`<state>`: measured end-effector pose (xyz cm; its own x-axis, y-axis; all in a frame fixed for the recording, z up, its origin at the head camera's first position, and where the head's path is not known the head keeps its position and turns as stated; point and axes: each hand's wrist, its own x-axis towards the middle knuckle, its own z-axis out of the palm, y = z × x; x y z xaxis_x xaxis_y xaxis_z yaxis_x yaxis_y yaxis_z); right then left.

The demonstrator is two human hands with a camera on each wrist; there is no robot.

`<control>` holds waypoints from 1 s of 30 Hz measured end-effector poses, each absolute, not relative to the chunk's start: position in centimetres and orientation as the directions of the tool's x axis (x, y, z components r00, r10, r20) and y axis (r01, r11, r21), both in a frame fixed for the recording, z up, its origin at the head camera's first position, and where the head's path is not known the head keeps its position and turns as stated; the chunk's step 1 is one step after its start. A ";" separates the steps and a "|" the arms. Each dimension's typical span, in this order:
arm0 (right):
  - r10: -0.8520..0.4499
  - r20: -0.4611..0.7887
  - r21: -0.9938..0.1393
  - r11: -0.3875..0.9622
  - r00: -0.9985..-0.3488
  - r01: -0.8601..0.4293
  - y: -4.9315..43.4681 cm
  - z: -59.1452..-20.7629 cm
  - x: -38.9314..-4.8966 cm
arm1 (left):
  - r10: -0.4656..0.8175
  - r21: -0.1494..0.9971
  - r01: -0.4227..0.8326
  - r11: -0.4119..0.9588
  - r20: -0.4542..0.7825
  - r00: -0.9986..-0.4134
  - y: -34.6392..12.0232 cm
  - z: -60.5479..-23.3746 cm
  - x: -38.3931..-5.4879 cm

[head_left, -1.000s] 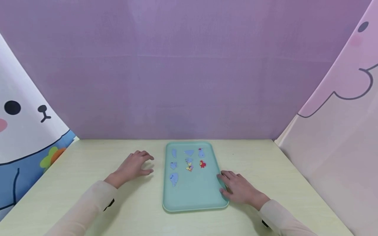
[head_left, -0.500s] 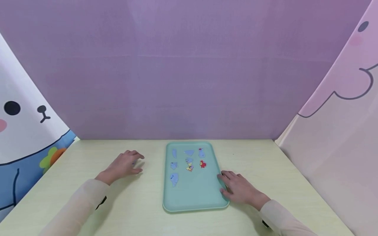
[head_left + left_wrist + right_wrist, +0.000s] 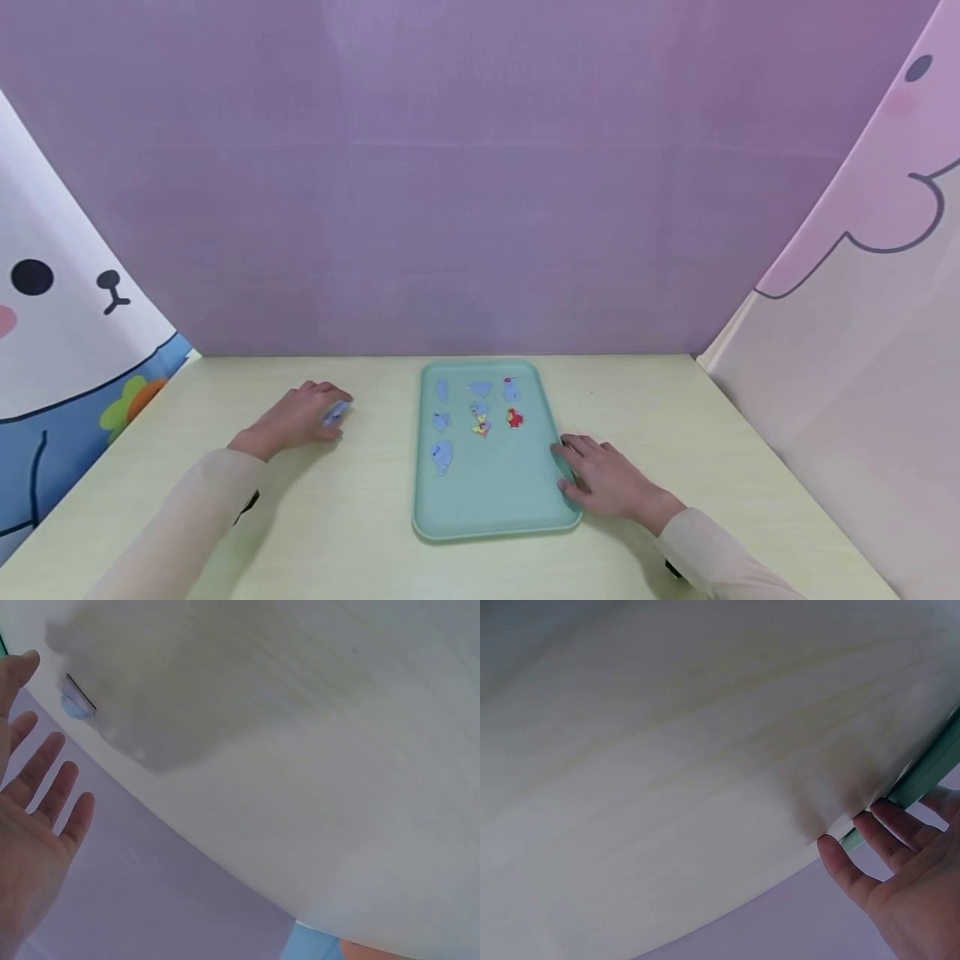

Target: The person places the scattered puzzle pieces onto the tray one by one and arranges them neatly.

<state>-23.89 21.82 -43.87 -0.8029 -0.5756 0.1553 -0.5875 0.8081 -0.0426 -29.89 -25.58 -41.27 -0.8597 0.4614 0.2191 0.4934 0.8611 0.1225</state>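
Observation:
My left hand (image 3: 296,417) reaches over the table left of the tray, thumb and fingers spread. A small blue flat piece, perhaps a jigsaw piece (image 3: 337,412), shows between its thumb and forefinger in the head view. In the left wrist view this piece (image 3: 77,705) appears beyond the fingertips, apart from them. My right hand (image 3: 611,482) rests at the right rim of the green tray (image 3: 495,500), thumb and forefinger over the rim. In the right wrist view, other fingertips (image 3: 832,847) are beside the tray's outer wall.
Several flat pieces lie spaced out in the tray, among them a large blue one (image 3: 442,456), a red figure (image 3: 514,417) and a multicoloured one (image 3: 481,419). The pale table (image 3: 360,542) ends at a purple backdrop (image 3: 480,208). Printed cloths hang on both sides.
My left hand has moved left, away from the tray, and the blue piece has come into view beside its fingers. The right hand and the tray have stayed put.

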 end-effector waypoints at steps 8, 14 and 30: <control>-0.576 0.146 -0.047 0.808 -0.804 -0.587 21.8 -43.9 -23.9 | 0.457 0.123 0.484 0.866 0.193 -0.868 -26.4 -41.4 -30.5; -0.574 0.148 -0.054 0.808 -0.805 -0.586 21.8 -43.7 -23.7 | 0.463 0.144 0.488 0.861 0.174 -0.869 -26.4 -40.9 -30.6; -0.584 0.158 -0.044 0.801 -0.796 -0.597 21.9 -43.7 -23.7 | 0.473 0.154 0.487 0.860 0.115 -0.873 -26.3 -40.6 -31.0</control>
<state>-23.72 21.87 -43.66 -0.7961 -0.5841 0.1581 -0.5967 0.8013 -0.0443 -30.97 -26.32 -40.60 -0.8733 0.4734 0.1150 0.4865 0.8599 0.1543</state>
